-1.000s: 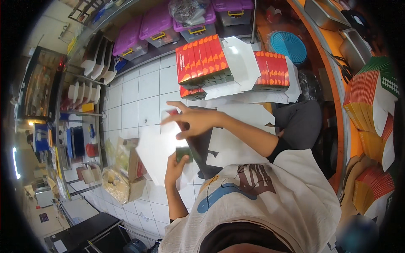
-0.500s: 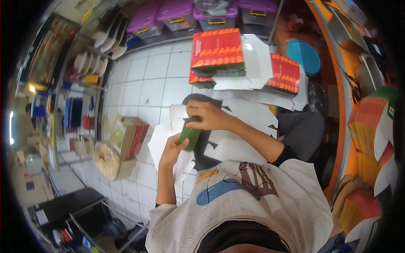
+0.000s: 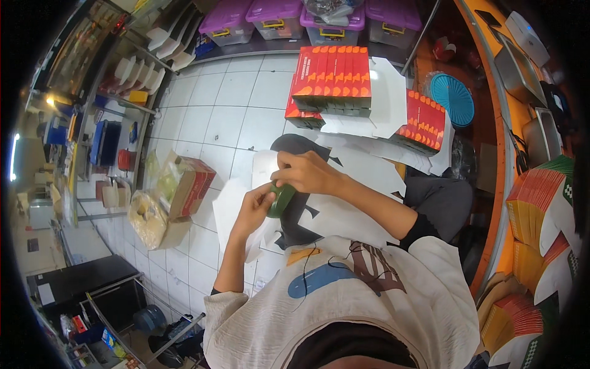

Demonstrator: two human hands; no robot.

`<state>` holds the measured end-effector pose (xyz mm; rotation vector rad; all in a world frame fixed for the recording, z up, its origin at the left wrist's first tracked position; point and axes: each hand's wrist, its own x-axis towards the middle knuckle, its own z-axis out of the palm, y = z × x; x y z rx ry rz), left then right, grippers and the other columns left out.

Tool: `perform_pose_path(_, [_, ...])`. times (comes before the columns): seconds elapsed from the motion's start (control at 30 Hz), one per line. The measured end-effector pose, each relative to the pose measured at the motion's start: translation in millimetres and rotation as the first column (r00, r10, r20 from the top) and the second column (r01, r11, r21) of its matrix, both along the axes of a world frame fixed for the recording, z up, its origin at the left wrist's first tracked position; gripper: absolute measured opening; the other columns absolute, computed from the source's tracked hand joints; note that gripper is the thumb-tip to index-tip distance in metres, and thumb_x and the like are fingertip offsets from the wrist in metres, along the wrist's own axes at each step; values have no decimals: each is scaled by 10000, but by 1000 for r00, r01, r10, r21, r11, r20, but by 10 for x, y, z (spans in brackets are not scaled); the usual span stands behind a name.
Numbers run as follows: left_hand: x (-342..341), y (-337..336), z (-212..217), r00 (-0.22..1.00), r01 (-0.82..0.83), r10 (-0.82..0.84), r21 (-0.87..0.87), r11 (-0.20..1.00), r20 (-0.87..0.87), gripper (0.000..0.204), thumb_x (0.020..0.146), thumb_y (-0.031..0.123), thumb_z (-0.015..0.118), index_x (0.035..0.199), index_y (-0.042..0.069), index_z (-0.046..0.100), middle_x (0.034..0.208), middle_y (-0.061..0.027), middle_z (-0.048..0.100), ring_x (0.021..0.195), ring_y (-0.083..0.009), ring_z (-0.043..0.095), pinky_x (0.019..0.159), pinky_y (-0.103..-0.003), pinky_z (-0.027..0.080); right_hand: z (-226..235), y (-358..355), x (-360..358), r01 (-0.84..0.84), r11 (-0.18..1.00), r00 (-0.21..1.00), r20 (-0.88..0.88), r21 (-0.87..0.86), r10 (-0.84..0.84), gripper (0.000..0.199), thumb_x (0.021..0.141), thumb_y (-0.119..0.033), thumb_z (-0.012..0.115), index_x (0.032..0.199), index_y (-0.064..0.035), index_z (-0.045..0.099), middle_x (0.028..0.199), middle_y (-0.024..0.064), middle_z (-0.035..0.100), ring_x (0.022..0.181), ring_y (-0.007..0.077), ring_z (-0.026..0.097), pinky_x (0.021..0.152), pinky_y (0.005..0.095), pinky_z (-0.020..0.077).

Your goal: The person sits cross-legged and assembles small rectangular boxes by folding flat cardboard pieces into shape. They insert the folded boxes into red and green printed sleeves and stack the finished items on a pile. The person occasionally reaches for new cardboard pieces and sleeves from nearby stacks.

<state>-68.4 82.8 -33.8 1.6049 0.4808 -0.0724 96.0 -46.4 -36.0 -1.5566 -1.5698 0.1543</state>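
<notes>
A small piece of glossy green card [image 3: 283,202] is held between my two hands over my lap, bent into a curve. My left hand [image 3: 253,210] is closed on its left edge, thumb on top. With the fingers bent in a pinch, my right hand [image 3: 307,172] grips its upper end. White die-cut cardboard sheets [image 3: 353,212] with notched edges lie across my legs, below my right forearm. More white card [image 3: 232,212] juts out left of my left hand. Whether the green card belongs to a larger blank cannot be made out.
Stacks of red and green boxes [image 3: 332,74] stand ahead on white sheets, with a blue round lid [image 3: 452,99] to their right. Piled folded cartons [image 3: 534,209] line the right side. An open carton [image 3: 192,187] is on the tiled floor at left. Purple-lidded bins [image 3: 276,18] stand at the back.
The green card, seen as a taller flat panel before, now shows a shorter, curved shape. My hands have drawn closer together around it. The whole view has shifted slightly.
</notes>
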Motion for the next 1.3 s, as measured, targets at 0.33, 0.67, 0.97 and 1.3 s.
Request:
perform_pose_path(0.33, [123,179,372,996,54,-70,221,974,63,572,891,-14,476,1407,73,245,849,-54,554,768,-124,503,745,-261,415,207,152,-73,50,980,997,-56,-194,-62,127,777,-189,656,818,-71,637,868,95,498,710,277,592,606,373,481])
perform_pose_path(0.67, [-124,-297,490,731,-664,265,746,61,629,307,890,138,537,1161,0,493,1097,-180,379,1015,-293,353,911,-399,279,-147,114,132,328,942,891,-306,-76,-335,345,757,-373,688,709,-39,618,658,86,551,588,257,555,554,359,422])
perform_pose_path(0.97, [218,-188,81,602,-776,512,298,556,613,425,961,266,427,1323,46,390,1220,-117,316,988,-187,439,846,-326,426,247,-20,61,327,943,714,-636,-66,-292,328,812,-221,695,620,15,571,494,1,458,486,39,364,439,238,291])
perform_pose_path(1.3, [285,56,93,685,-610,400,179,772,608,382,729,5,720,1098,19,619,1081,-82,432,1005,-189,521,765,-255,532,568,-157,-155,482,851,851,-341,209,-399,362,729,-83,710,490,-13,447,466,68,393,396,152,327,403,295,259])
